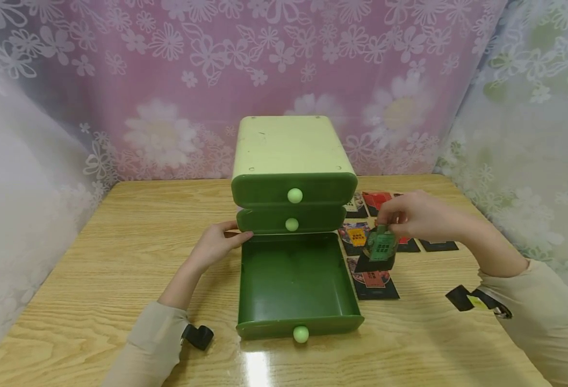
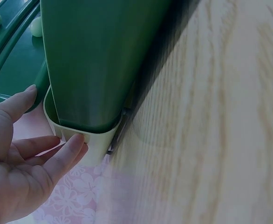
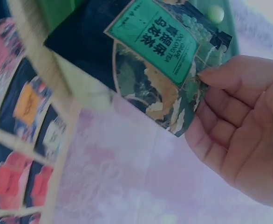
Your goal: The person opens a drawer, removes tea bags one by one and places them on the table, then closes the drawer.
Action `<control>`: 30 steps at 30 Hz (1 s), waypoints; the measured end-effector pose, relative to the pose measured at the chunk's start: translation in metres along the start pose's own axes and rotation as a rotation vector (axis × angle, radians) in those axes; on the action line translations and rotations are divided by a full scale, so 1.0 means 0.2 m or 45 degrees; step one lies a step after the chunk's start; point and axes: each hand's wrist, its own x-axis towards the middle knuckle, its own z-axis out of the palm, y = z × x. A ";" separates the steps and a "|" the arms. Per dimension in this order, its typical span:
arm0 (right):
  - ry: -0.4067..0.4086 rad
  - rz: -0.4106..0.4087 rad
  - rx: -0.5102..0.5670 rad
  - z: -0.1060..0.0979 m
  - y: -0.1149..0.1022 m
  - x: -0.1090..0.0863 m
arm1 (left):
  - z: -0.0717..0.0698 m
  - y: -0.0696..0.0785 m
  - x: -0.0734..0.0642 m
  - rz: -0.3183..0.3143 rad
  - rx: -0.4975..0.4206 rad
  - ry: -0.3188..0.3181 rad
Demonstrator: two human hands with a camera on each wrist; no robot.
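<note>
A small cabinet with a cream shell (image 1: 288,142) and green drawers stands mid-table. Its bottom drawer (image 1: 264,329) is pulled far out, and nothing lies in it. The middle drawer (image 1: 264,220) sticks out slightly. My left hand (image 1: 216,244) rests at the cabinet's left side; in the left wrist view its fingertips touch the shell's rim (image 2: 94,134) while the thumb lies against the middle drawer's edge. My right hand (image 1: 419,215) pinches a tea bag packet (image 1: 381,250) with a green label by its top edge, raised right of the drawer. That label (image 3: 157,42) reads grape oolong tea.
More dark packets with coloured labels lie in rows on the table right of the cabinet, among them a red one (image 1: 378,201), an orange one (image 1: 355,237) and a pinkish one (image 1: 374,282). Flowered curtains (image 1: 177,70) hang behind and at the sides.
</note>
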 end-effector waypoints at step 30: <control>-0.400 0.329 0.218 0.24 0.57 -0.06 | 0.00 0.00 -0.01 0.024 -0.003 -0.003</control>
